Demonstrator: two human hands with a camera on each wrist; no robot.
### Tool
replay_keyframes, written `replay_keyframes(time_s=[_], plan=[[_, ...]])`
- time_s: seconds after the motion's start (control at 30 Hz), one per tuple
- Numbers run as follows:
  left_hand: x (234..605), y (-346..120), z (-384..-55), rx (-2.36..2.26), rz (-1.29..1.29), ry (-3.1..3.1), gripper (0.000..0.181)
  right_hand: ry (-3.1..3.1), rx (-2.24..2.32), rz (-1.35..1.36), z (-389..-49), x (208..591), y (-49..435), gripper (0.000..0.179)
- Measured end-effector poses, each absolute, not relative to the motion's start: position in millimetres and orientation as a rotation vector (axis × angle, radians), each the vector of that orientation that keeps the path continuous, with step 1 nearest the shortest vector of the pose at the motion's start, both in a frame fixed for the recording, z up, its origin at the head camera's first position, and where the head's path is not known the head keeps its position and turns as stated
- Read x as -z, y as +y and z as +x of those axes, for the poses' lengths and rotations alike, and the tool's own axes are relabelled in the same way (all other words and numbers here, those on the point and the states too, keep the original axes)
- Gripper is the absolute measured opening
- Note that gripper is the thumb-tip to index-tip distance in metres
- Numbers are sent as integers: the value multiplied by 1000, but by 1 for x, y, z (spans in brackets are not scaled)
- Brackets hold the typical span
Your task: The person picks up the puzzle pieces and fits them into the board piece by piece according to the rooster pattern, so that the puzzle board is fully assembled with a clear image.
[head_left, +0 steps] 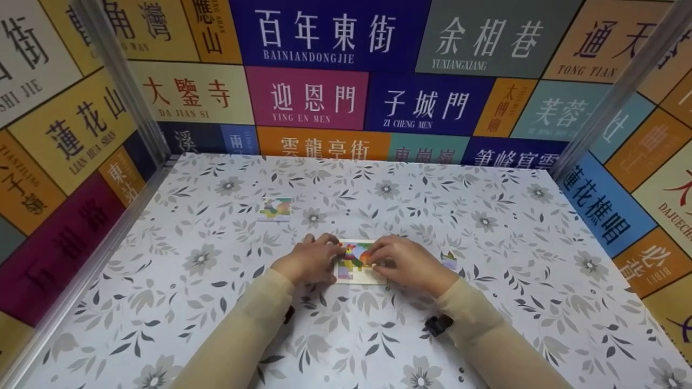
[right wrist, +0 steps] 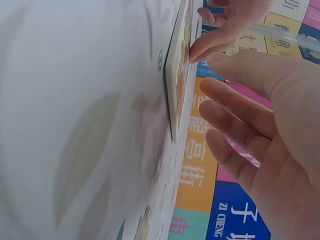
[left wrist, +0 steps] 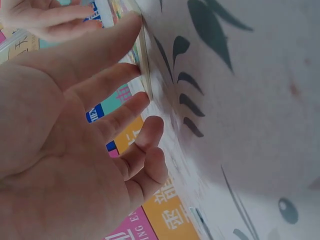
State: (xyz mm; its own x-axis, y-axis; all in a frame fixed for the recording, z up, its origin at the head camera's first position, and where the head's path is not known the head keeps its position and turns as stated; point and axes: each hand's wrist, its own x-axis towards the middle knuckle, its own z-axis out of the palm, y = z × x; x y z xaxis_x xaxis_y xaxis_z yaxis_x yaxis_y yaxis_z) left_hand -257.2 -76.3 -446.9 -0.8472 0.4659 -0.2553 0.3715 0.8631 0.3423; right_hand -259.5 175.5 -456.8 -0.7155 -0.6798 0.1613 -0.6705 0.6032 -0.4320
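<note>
A small flat picture board (head_left: 354,266) with a pale rim and a bright bird-like picture lies on the table. My left hand (head_left: 309,261) is at its left side; in the left wrist view, fairly straight fingers (left wrist: 117,117) and the thumb reach its edge. My right hand (head_left: 408,263) hovers over the board's right part, covering some of the picture. Seen from the right wrist, its fingers (right wrist: 237,145) are loosely bent, with nothing visible between them. The board's thin edge (right wrist: 172,85) shows there, flat on the table.
A loose picture piece (head_left: 274,209) lies behind and left of the board. Another small picture piece (head_left: 448,260) lies just right of my right hand. The floral-patterned tabletop (head_left: 421,346) is bounded by printed wall panels (head_left: 313,100) at the back and sides.
</note>
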Motion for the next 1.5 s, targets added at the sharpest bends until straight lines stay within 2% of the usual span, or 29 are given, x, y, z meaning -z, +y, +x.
replay_keyframes(time_s=[0.83,1.23,1.5], plan=[[446,-76,-259,-462,595,2666,61,2925,800,-929,-259,460,239,11],[444,-76,-258,-479,589,2666,63,2978,707,-733,-259,457,256,18],[444,-75,-258,-470,581,2666,63,2986,616,-702,-257,460,263,18]])
